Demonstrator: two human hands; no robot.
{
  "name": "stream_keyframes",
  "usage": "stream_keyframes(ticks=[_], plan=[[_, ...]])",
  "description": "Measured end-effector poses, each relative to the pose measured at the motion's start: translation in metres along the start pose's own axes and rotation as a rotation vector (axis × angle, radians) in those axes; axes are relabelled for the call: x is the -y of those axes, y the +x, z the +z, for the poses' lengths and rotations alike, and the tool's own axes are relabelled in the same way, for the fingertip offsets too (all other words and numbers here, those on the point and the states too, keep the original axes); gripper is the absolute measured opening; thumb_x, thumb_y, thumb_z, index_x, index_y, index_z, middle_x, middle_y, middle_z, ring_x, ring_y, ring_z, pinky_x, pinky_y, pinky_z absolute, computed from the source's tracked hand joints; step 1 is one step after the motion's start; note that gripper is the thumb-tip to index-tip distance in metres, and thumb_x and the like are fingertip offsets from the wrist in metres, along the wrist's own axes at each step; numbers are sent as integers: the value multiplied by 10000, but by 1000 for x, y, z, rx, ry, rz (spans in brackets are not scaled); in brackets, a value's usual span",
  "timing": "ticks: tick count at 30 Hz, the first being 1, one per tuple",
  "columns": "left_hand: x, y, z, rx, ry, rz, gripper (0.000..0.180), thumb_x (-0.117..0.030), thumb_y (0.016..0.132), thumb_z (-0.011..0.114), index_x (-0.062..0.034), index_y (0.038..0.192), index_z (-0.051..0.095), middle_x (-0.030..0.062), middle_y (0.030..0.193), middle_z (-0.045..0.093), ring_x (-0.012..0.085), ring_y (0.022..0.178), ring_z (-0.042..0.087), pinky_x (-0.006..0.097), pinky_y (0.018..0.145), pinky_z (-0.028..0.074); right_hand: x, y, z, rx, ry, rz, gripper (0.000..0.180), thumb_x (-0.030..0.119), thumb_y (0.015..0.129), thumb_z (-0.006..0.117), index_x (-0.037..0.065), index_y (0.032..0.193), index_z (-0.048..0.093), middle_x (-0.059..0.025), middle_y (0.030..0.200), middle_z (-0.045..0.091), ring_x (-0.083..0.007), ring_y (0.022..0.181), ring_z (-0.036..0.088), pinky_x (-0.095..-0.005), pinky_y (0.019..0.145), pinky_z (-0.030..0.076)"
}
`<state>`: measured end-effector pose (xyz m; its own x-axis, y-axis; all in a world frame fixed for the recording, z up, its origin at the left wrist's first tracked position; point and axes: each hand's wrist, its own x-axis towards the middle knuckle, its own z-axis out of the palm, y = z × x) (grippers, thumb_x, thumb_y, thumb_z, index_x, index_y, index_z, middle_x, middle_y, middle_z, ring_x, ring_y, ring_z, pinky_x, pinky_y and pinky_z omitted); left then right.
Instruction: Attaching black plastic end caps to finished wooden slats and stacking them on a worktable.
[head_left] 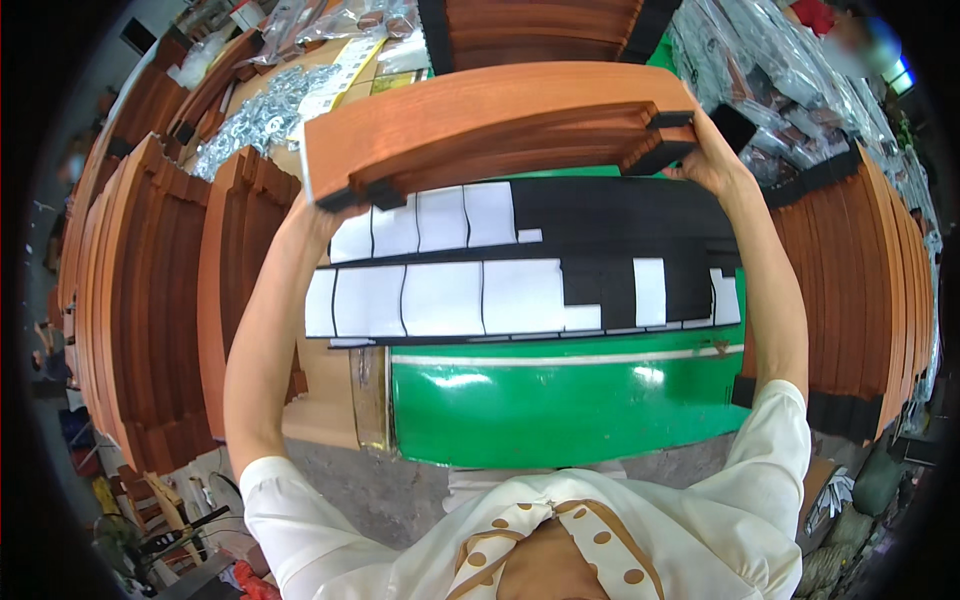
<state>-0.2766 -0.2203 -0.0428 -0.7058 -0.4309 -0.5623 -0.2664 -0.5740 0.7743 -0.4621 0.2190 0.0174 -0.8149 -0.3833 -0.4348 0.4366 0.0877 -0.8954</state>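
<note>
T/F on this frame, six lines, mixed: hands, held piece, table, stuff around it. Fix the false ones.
1. The left hand and right hand hold opposite ends of the brown wooden piece. True.
2. The held piece has no black pads. False: black pads show near both its ends.
3. A heap of silvery metal parts lies beyond the left hand. True.
4. The table's edge nearest the person is red. False: the table is green there.
5. Brown stacks stand left and right. True.
6. The white patches lie on bare cardboard. False: they're on black sheets.
</note>
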Motion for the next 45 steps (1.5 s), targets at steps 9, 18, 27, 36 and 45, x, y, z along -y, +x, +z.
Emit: stream_keyframes(ticks=[9, 18, 27, 36, 45], plan=[[10, 163, 45, 134, 22, -57, 223, -351, 910, 496, -136, 923, 554, 56, 792, 626, 194, 727, 601, 406, 635, 474, 4, 78, -1, -266, 29, -22, 768, 745, 734, 523, 212, 1283, 460, -69, 1267, 458, -281, 1171, 373, -505, 902, 258], [7, 153, 104, 46, 286, 135, 181, -295, 882, 482, -147, 910, 582, 47, 714, 633, 176, 592, 608, 337, 526, 447, -15, 130, -30, -248, 8, 109, 800, 799, 741, 411, 198, 1264, 483, -66, 1259, 482, -276, 1177, 382, -494, 898, 256], [25, 169, 103, 47, 263, 335, 302, -416, 887, 494, -144, 989, 574, 67, 846, 644, 176, 769, 627, 405, 699, 489, -26, 149, -56, -220, 61, 74, 857, 784, 811, 233, 175, 1405, 329, -153, 1453, 299, -336, 1332, 249, -577, 1018, 153], [20, 90, 98, 215, 177, 518, 591, -502, 958, 317, -25, 1277, 456, 112, 1201, 542, 212, 1143, 475, 458, 1001, 304, -21, 131, -23, -466, -43, -358, 682, 525, 947, 327, -13, 1363, 371, -166, 1462, 294, -264, 1383, 169, -466, 1106, 79], [3, 73, 130, 75, 370, 650, 570, -452, 964, 370, 46, 1192, 526, 91, 1108, 561, 179, 1008, 501, 316, 928, 367, -17, 111, -18, -521, -162, -515, 588, 421, 928, 483, -52, 1277, 475, -179, 1348, 451, -252, 1288, 362, -353, 1067, 238]])
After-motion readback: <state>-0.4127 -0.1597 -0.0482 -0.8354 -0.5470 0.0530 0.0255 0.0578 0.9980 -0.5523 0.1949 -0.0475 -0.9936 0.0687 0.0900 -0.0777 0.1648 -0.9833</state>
